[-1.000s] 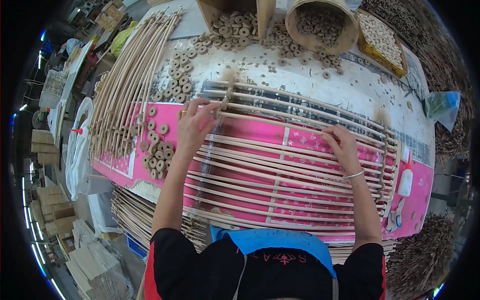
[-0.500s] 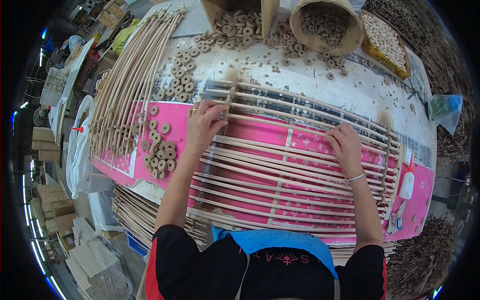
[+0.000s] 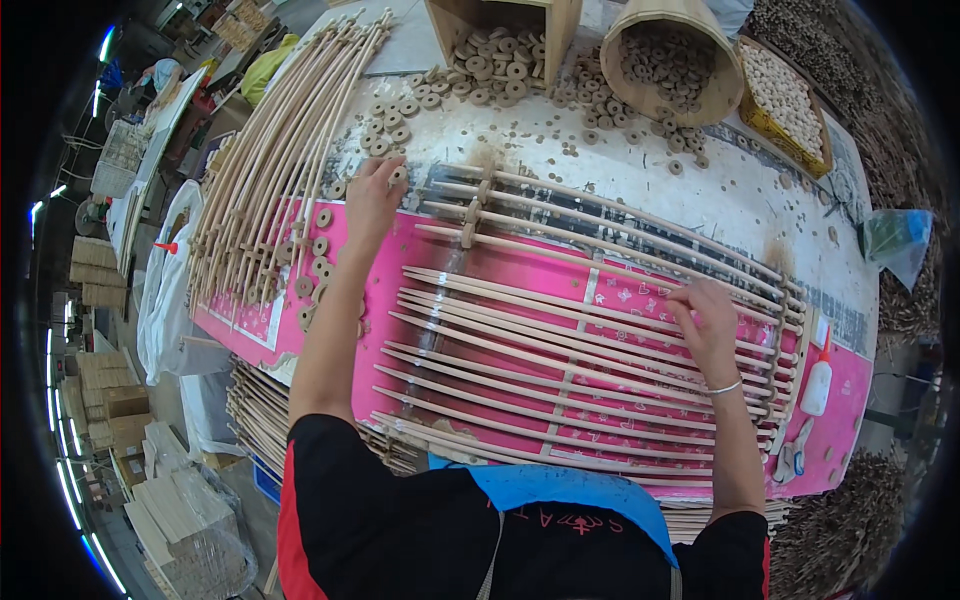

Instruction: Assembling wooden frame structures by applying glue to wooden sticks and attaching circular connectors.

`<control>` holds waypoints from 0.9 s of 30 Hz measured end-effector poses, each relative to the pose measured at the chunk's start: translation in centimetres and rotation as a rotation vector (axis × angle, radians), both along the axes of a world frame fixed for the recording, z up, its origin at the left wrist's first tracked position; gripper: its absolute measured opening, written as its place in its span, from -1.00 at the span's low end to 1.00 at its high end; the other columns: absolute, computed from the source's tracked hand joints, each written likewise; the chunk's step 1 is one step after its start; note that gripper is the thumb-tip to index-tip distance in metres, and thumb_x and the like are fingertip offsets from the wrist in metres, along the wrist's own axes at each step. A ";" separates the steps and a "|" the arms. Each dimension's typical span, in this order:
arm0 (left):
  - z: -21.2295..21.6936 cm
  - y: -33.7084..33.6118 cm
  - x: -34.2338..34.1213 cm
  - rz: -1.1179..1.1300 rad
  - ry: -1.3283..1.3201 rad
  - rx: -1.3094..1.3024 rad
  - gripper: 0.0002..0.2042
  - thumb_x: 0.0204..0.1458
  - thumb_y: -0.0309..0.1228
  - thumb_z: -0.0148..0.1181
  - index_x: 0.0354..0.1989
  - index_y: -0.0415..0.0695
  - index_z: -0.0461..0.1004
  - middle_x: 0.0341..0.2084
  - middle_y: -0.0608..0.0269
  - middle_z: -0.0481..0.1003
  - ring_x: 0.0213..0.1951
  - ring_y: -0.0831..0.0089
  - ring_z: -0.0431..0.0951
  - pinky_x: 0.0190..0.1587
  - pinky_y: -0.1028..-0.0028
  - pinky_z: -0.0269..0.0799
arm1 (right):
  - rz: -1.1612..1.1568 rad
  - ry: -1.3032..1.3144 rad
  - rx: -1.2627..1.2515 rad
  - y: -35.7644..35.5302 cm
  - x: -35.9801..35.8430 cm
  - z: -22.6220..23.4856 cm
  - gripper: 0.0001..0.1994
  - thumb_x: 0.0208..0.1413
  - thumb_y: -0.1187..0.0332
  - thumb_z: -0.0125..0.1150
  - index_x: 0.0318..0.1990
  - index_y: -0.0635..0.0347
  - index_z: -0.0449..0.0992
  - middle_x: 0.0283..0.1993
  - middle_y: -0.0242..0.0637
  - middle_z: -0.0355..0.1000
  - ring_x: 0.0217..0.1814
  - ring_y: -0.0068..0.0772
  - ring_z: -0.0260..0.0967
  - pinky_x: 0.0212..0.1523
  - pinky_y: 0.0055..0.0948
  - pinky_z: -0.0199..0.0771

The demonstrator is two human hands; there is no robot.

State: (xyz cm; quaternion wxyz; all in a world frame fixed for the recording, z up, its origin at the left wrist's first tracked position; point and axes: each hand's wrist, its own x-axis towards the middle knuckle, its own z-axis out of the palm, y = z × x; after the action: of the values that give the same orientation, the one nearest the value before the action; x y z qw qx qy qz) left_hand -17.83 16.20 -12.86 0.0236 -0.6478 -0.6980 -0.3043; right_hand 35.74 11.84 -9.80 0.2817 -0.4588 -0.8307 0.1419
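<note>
My left hand (image 3: pixel 372 200) is at the far left of the work area, closed on a small round wooden disc (image 3: pixel 397 176) with a hole, held at the fingertips. My right hand (image 3: pixel 708 315) hovers over the right part of the rods, its fingers curled together; whatever they pinch is hidden. Below it lies a row of thin wooden rods (image 3: pixel 560 305), running left to right. Their right ends pass through a line of wooden discs (image 3: pixel 778 330). Several discs (image 3: pixel 470 222) also sit on the left ends of the farthest rods, while the nearer left ends are bare.
Loose discs (image 3: pixel 322 270) lie beside my left forearm, near a bundle of rods (image 3: pixel 270 150) with discs on them. At the back are a wooden box (image 3: pixel 560 45), a tipped wooden tub (image 3: pixel 618 80) and a yellow crate (image 3: pixel 775 140). A glue bottle (image 3: pixel 817 385) and scissors (image 3: pixel 795 450) lie right.
My left hand has left the rod ends and moved up and left, and now holds a disc. My right hand has shifted slightly right and nearer me.
</note>
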 end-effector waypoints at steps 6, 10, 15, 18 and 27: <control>-2.1 1.6 -1.8 0.106 0.200 -0.172 -0.62 0.01 -0.48 0.38 0.05 0.04 0.61 -0.10 0.09 0.57 -0.04 0.02 0.60 0.02 0.12 0.54 | 0.111 -0.085 -0.053 -1.1 0.0 -0.8 -0.85 0.09 0.39 0.44 -0.21 0.20 0.65 -0.23 -0.25 0.53 -0.13 -0.13 0.46 -0.07 -0.20 0.42; -1.7 1.5 -1.4 0.071 0.213 -0.094 -0.68 0.04 -0.50 0.32 0.01 0.02 0.60 -0.12 0.06 0.57 -0.06 -0.03 0.60 0.01 0.10 0.54 | 0.150 -0.029 -0.126 -1.1 0.0 -1.2 -0.86 0.10 0.39 0.43 -0.23 0.22 0.64 -0.27 -0.26 0.49 -0.17 -0.14 0.43 -0.10 -0.20 0.39; -0.6 -1.4 -2.5 0.029 -0.550 -0.092 -0.72 0.21 -0.44 0.33 0.10 -0.06 0.60 -0.18 0.25 0.64 -0.14 0.44 0.63 -0.01 0.44 0.52 | 0.163 0.025 -0.226 -1.1 -0.7 -1.4 -0.89 0.14 0.43 0.39 -0.24 0.26 0.60 -0.29 -0.21 0.43 -0.15 -0.11 0.41 -0.09 -0.19 0.39; 0.5 -4.0 -0.2 0.042 -0.889 -0.111 -0.70 0.30 -0.39 0.31 0.16 -0.17 0.59 -0.15 0.37 0.64 -0.12 0.64 0.57 -0.01 0.55 0.47 | 0.189 0.002 -0.199 -0.9 -0.2 -1.9 -0.90 0.17 0.46 0.34 -0.23 0.27 0.56 -0.28 -0.17 0.41 -0.13 -0.10 0.40 -0.08 -0.18 0.39; 1.9 -10.7 1.8 0.120 -1.162 -0.250 -0.69 0.37 -0.23 0.23 0.19 -0.07 0.61 -0.11 0.46 0.65 -0.08 0.70 0.56 -0.02 0.58 0.38 | 0.111 0.109 -0.364 -1.5 -0.4 -1.0 -0.91 0.27 0.47 0.27 -0.14 0.28 0.54 -0.22 -0.16 0.44 -0.20 -0.09 0.50 -0.21 -0.26 0.48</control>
State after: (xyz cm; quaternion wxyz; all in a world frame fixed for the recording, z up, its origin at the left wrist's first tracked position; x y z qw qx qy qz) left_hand -16.08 5.54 -10.93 -0.4213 -0.3323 -0.6625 -0.5227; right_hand 35.36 10.30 -10.76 0.2305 -0.4471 -0.7990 0.3295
